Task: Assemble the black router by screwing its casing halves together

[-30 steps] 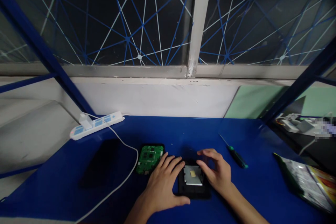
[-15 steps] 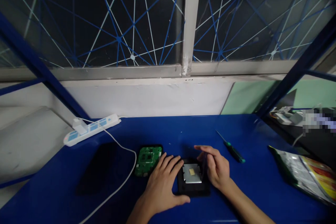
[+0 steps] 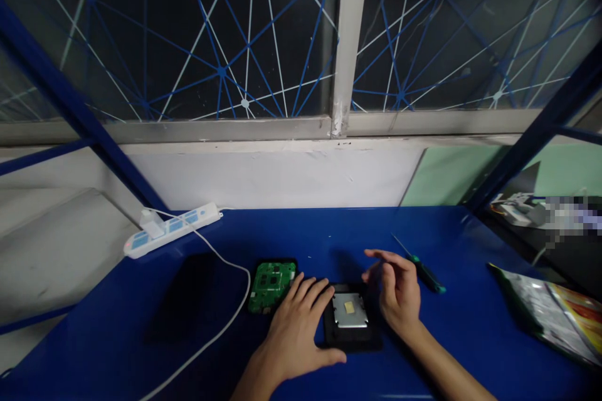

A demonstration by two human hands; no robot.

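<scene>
The black square casing with a silver metal plate [image 3: 350,311] lies on the blue counter [image 3: 282,233], between the hands. The left hand [image 3: 296,334], fingers spread, reaches its left edge; the right hand [image 3: 401,293], fingers loosely curled, hovers just right.

Metal plate [image 3: 350,311], silver, smooth, with a soft sheen; black case [image 3: 352,342] beneath it, matt, plastic-looking. Table [image 3: 301,235], blue, smooth, faintly glossy. Far left, power strip [image 3: 173,230], white, smooth plastic; near right, packet [image 3: 540,307], shiny, crinkled, foil-like.
</scene>
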